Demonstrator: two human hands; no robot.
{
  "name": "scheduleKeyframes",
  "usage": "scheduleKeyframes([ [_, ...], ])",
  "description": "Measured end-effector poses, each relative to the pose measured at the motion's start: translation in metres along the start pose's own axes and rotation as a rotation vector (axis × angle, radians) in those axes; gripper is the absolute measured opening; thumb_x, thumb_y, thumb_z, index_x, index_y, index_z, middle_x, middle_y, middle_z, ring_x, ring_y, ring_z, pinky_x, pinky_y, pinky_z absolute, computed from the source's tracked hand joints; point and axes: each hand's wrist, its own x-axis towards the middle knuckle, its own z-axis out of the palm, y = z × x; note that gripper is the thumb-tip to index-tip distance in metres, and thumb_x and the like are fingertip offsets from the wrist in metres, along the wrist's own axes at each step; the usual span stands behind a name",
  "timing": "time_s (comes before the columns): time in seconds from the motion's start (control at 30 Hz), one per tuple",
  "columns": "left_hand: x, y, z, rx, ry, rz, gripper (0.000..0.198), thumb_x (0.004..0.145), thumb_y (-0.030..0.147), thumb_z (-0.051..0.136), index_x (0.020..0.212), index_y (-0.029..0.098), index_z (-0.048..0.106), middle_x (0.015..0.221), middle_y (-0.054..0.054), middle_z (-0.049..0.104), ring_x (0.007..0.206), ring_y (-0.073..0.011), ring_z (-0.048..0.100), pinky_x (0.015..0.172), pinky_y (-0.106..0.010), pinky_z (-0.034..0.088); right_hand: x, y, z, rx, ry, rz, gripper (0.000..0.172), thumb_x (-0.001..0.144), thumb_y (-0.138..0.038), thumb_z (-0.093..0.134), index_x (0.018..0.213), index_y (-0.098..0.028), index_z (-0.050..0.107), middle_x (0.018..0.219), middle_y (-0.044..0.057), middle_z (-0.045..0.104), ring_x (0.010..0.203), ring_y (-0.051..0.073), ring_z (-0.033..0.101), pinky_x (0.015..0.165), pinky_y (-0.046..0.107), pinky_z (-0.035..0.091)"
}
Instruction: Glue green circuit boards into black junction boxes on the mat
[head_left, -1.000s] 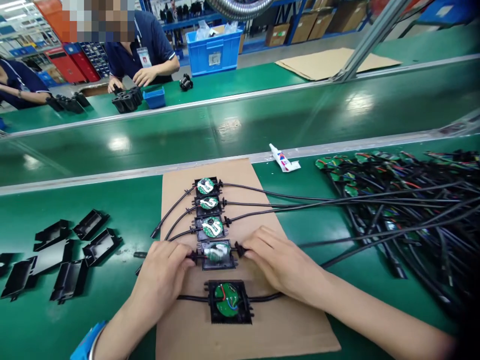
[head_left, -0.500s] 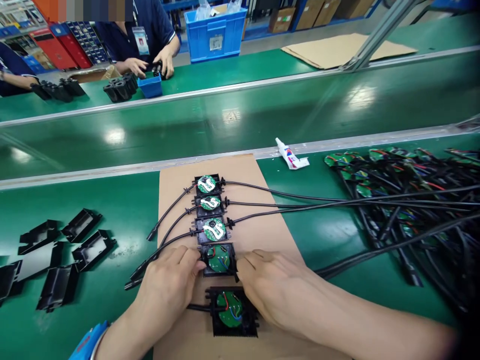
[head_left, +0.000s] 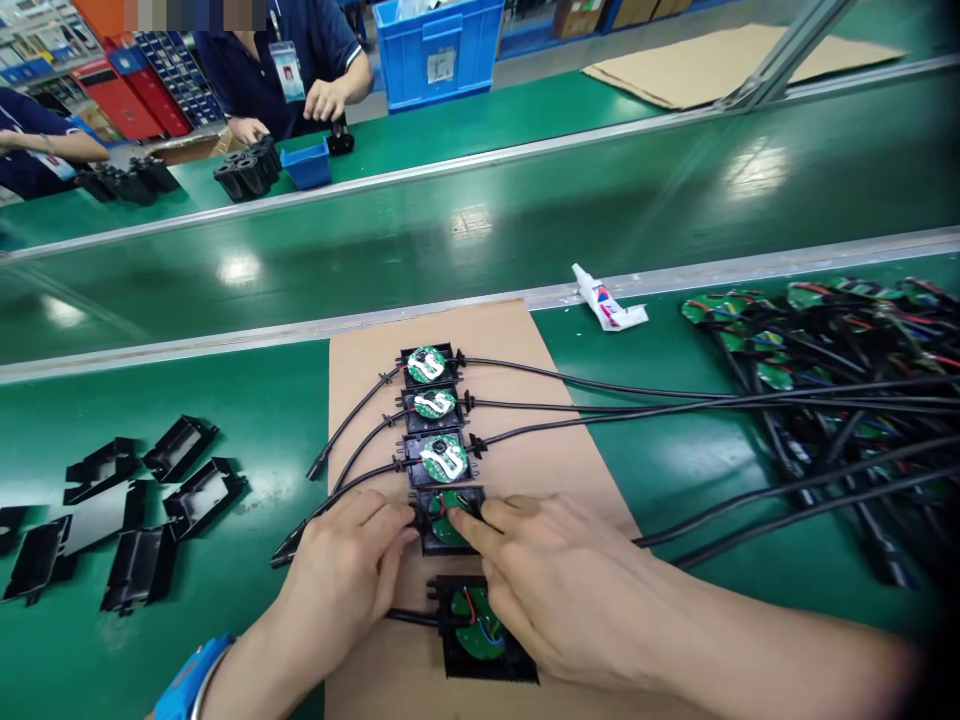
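On a brown cardboard sheet point(head_left: 525, 340) lies a column of small black housings, each with a round green circuit board and black cables. My left hand point(head_left: 345, 575) grips the left side of the fourth housing point(head_left: 442, 500). My right hand point(head_left: 555, 590) presses its fingers onto that housing's green board and lies partly over the nearest housing point(head_left: 480, 640). The three farther housings point(head_left: 442, 460) carry white paste on their boards. Their cables point(head_left: 675, 405) run off to the right.
Several loose black covers point(head_left: 180, 500) lie at the left on the green bench. A white tube point(head_left: 604, 303) rests by the conveyor rail. A heap of cabled boards point(head_left: 825, 350) fills the right. Across the green belt point(head_left: 525, 210), two people handle black parts beside a blue bin point(head_left: 307, 165).
The fourth housing has been set closer under the third one. My right hand has shifted from its right cable end onto its board and over the nearest housing. The view has tilted down slightly.
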Motion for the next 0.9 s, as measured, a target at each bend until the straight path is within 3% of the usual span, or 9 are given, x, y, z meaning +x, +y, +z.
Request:
scheduleKeyframes([
  [0.23, -0.002, 0.002, 0.007, 0.089, 0.116, 0.205, 0.016, 0.088, 0.002, 0.049, 0.089, 0.013, 0.061, 0.075, -0.005, 0.061, 0.069, -0.0161, 0.053, 0.063, -0.029, 0.049, 0.001, -0.003, 0.002, 0.032, -0.002, 0.028, 0.046, 0.079, -0.019, 0.046, 0.121, -0.011, 0.061, 0.085, 0.008, 0.069, 0.070, 0.023, 0.065, 0.054, 0.033, 0.039],
  [0.53, -0.012, -0.009, 0.017, -0.015, 0.225, 0.298, 0.019, 0.083, -0.003, 0.057, 0.096, 0.010, 0.063, 0.086, -0.007, 0.065, 0.084, -0.0166, 0.057, 0.072, -0.030, 0.054, -0.001, 0.000, 0.010, 0.012, 0.085, 0.001, 0.045, 0.080, -0.022, 0.050, 0.122, -0.010, 0.062, 0.087, 0.007, 0.071, 0.070, 0.023, 0.065, 0.054, 0.034, 0.040],
  [0.77, -0.005, -0.010, 0.010, 0.030, 0.108, 0.286, 0.019, 0.087, -0.003, 0.052, 0.099, 0.008, 0.062, 0.091, -0.009, 0.064, 0.089, -0.0169, 0.058, 0.079, -0.030, 0.054, 0.000, 0.003, 0.011, -0.009, 0.132, -0.017, 0.043, 0.080, -0.026, 0.055, 0.118, -0.008, 0.063, 0.082, 0.007, 0.070, 0.066, 0.022, 0.064, 0.050, 0.034, 0.037],
  [0.9, 0.001, -0.005, 0.008, 0.268, 0.009, 0.375, 0.024, 0.094, 0.004, 0.039, 0.097, 0.008, 0.062, 0.091, -0.010, 0.066, 0.086, -0.0188, 0.060, 0.076, -0.031, 0.055, 0.000, 0.002, 0.013, -0.001, 0.143, -0.018, 0.042, 0.081, -0.027, 0.053, 0.118, -0.008, 0.063, 0.078, 0.007, 0.069, 0.062, 0.022, 0.062, 0.049, 0.033, 0.034],
])
